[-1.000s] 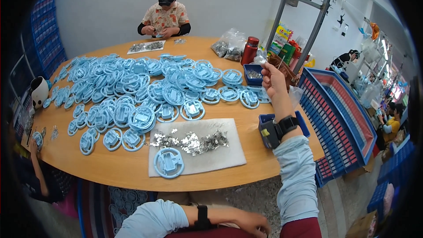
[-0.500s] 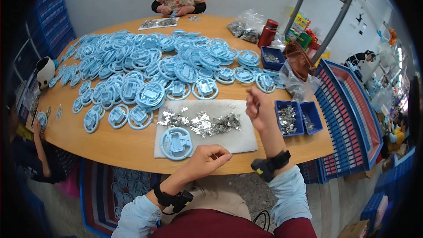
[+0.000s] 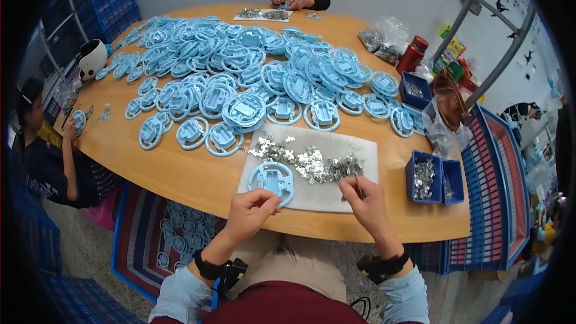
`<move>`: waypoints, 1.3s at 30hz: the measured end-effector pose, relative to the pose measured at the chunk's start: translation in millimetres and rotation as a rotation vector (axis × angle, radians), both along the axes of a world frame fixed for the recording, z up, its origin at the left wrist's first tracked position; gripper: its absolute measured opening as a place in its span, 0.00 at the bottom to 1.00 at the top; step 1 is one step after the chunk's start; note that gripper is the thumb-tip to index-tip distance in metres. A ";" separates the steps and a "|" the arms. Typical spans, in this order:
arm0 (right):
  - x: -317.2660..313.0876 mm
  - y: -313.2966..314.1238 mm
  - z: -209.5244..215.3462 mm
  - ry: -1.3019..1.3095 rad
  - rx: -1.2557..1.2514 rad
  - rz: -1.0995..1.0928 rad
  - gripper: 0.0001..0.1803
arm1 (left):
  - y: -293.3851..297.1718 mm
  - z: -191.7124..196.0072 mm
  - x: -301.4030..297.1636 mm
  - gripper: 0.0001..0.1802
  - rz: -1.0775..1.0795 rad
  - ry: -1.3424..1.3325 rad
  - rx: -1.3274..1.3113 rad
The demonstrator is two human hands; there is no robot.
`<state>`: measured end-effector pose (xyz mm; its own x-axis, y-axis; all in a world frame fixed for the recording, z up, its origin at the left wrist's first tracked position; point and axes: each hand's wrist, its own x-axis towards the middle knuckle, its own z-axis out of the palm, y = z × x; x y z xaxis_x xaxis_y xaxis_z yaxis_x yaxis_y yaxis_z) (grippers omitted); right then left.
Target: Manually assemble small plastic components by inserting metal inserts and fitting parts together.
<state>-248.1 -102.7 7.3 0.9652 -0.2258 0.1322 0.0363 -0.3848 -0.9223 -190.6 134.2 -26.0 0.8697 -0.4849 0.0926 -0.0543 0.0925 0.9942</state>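
Note:
A light-blue plastic ring part [image 3: 271, 183], like a small steering wheel with a box-shaped middle, lies on the left of a white foam mat [image 3: 300, 200]. My left hand [image 3: 252, 210] is at its lower edge, fingers pinched together; whatever they hold is hidden. Small shiny metal pieces [image 3: 311, 165] spread in a heap across the mat beyond the ring. My right hand [image 3: 367, 203] is closed on a thin dark stick-like tool [image 3: 359, 187] beside the right end of that heap. Its tip is too small to make out.
Many more blue ring parts [image 3: 243, 108] pile up across the table. Two blue bins [image 3: 424, 180] of metal pieces stand at the right, near a plastic bag and a red flask [image 3: 412, 54]. Two people work at the far and left sides. Stacked crates [image 3: 489, 186] flank the right edge.
My left hand has moved left to the ring part's lower edge. My right hand has come down toward the metal heap. The whole view has shifted, with the table further right.

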 end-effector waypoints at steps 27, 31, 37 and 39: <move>53.0 55.0 -55.3 0.184 -0.011 0.149 0.19 | 26.2 -29.2 76.3 0.14 0.283 -0.196 0.389; 58.8 53.0 -59.6 0.230 0.072 0.171 0.22 | 25.5 -20.7 67.0 0.13 0.256 -0.319 0.630; 56.9 52.0 -55.3 0.308 0.128 0.220 0.29 | 25.0 -16.8 53.9 0.28 0.150 -0.253 0.682; 55.8 56.1 -51.5 0.241 -0.065 0.275 0.35 | 24.4 -14.2 54.3 0.28 0.141 -0.171 0.707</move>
<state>-192.4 -46.6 -44.2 0.9938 0.0478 -0.1008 -0.0688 -0.4486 -0.8911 -136.2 158.5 -40.1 0.9295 -0.3637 -0.0608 -0.1776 -0.5858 0.7907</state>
